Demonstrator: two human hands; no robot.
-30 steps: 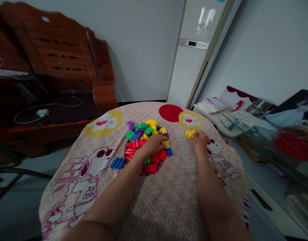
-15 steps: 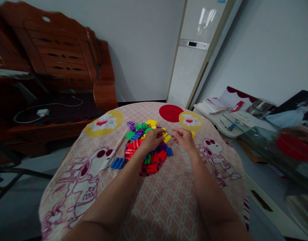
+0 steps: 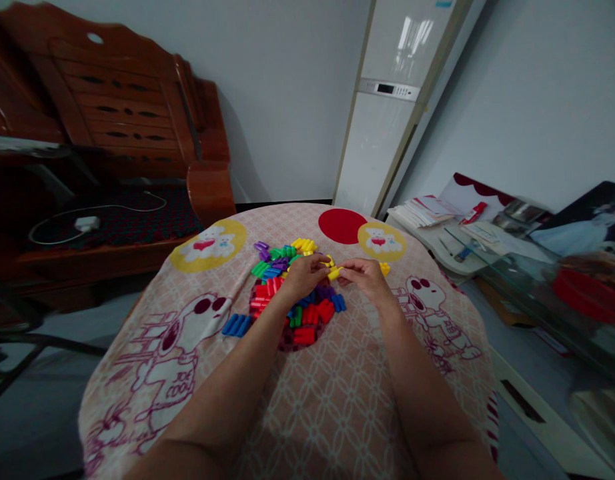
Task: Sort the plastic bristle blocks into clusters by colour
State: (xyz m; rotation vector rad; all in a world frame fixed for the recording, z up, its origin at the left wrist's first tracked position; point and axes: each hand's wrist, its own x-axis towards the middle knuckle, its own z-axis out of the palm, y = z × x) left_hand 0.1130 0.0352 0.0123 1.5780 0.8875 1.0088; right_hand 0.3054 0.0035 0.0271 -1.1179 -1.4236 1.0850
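Over a heap of coloured plastic building blocks, my left hand [image 3: 304, 276] is closed, its fingertips pinching one end of a yellow block [image 3: 334, 273]. From the other side, my right hand [image 3: 366, 277] holds the opposite end of that block between thumb and fingers. Red blocks [image 3: 304, 335], green blocks [image 3: 260, 269] and purple blocks [image 3: 262, 250] lie around my left hand, partly hidden by it and the forearm. A row of blue blocks [image 3: 236, 325] sits apart on the left. Just beyond my right hand lies another yellow block [image 3: 385, 269].
The round table wears a patterned cloth [image 3: 332, 407]. A wooden bench [image 3: 117, 127] with a white charger [image 3: 86, 224] stands at left. At right are a glass shelf [image 3: 527, 280], papers [image 3: 422, 212] and a red basket [image 3: 595, 293]. A tall white cabinet unit [image 3: 372, 140] stands behind.
My right hand has closed its fingers on the yellow block; before, its thumb and fingers were apart, clear of it. My left hand has hardly moved.
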